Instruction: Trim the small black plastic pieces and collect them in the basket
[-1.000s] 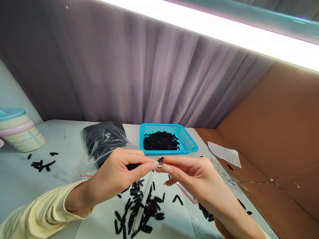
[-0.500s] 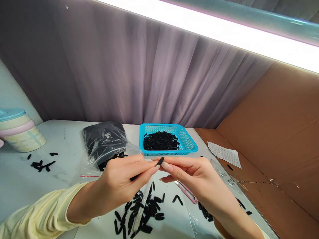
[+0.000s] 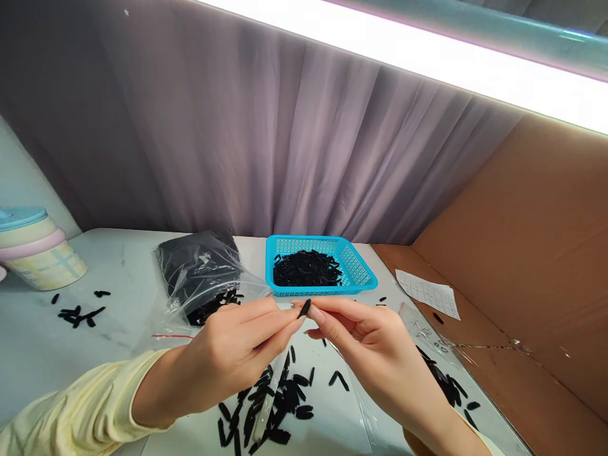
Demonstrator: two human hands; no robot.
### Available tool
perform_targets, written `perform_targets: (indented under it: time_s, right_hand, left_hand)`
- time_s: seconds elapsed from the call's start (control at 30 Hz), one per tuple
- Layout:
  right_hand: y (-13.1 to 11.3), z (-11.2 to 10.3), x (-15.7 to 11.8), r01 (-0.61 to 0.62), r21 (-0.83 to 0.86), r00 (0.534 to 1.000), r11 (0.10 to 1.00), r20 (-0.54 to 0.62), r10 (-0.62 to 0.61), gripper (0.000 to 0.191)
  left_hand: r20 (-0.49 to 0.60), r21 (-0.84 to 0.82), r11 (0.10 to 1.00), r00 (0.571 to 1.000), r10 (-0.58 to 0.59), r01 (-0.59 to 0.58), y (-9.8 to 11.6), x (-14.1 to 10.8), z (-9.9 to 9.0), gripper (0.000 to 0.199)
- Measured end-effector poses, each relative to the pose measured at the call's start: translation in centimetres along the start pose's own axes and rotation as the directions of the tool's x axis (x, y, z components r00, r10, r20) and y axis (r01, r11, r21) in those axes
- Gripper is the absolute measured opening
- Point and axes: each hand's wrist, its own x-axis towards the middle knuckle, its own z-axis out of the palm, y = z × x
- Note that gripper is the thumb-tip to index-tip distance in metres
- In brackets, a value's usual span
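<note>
While hands (image 3: 235,351) (image 3: 375,342) pinch a black piece (image 3: 304,309), the basket rim (image 3: 327,291) lies beyond

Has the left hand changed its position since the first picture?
Yes, slightly: the left hand now sits lower in the view against the unmoved plastic bag, so more black pieces show there than before.

The left hand (image 3: 232,354) and the right hand (image 3: 375,348) meet above the desk (image 3: 128,285), fingertips of both pinching one small black piece (image 3: 304,309); a blue basket (image 3: 363,273) beyond holds a heap of black pieces (image 3: 306,269); a clear plastic bag (image 3: 202,259) with black contents lies left of it; loose pieces (image 3: 287,396) are scattered nearer; a lidded cup (image 3: 47,263) stands far left, a paper sheet (image 3: 427,294) lies right.
</note>
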Motion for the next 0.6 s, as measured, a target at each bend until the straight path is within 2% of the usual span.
perform_targets:
  time_s: [0.1,0.27,0.4,0.53,0.6]
  right_hand:
    - [-0.3,-0.1,0.0,0.038,-0.091,0.999,0.995,-0.012,-0.039,0.021]
    - [-0.3,-0.3,-0.1,0.039,-0.123,0.999,0.992,-0.019,-0.042,0.021]
    - [0.0,-0.4,0.0,-0.004,-0.053,1.0,0.999,0.018,0.005,0.021]
    - [-0.1,-0.7,0.1,-0.076,0.097,0.991,0.992,0.119,0.064,0.022]
    - [-0.2,-0.8,0.2,-0.106,0.116,0.986,0.988,0.143,0.089,0.022]
  left_hand:
    - [0.011,-0.03,0.999,1.0,-0.029,0.03,0.0,0.2,0.0,0.01]
    - [0.04,-0.174,0.969,0.985,-0.17,0.174,0.0,1.1,-0.3,0.017]
    - [0.099,-0.236,0.938,0.967,-0.236,0.253,0.0,1.4,-0.6,0.019]
    - [0.052,-0.207,0.956,0.978,-0.201,0.207,0.0,1.4,-0.5,0.022]
    - [0.021,-0.158,0.975,0.987,-0.158,0.16,0.0,1.2,-0.3,0.02]
